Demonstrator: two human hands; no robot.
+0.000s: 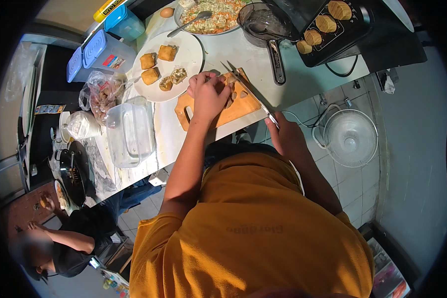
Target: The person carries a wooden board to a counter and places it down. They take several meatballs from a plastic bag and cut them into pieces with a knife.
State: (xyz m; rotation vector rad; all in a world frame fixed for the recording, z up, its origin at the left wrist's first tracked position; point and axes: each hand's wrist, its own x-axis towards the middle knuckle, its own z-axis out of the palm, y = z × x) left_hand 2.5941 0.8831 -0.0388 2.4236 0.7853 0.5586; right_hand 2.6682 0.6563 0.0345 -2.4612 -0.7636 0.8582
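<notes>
My right hand [286,134] grips the handle of a long kitchen knife [253,92], its blade slanting across the right side of a wooden cutting board [222,119]. My left hand [208,95] rests over the board's upper middle with its fingers bent onto a brownish piece of food, mostly hidden beneath them. Small brownish cut pieces [243,94] lie between my left fingers and the blade. Beyond my left hand, a white plate [143,49] carries several browned tofu blocks [148,61], and some show a pale, crumbly filling.
Vegetable mixture [216,15] with a spoon fills a large dish at the back. A black saucepan [275,49] stands right of it. Left are a clear plastic container [130,134] and blue-lidded tubs [107,49]. A wire basket [350,137] is at right. Another person [79,238] works lower left.
</notes>
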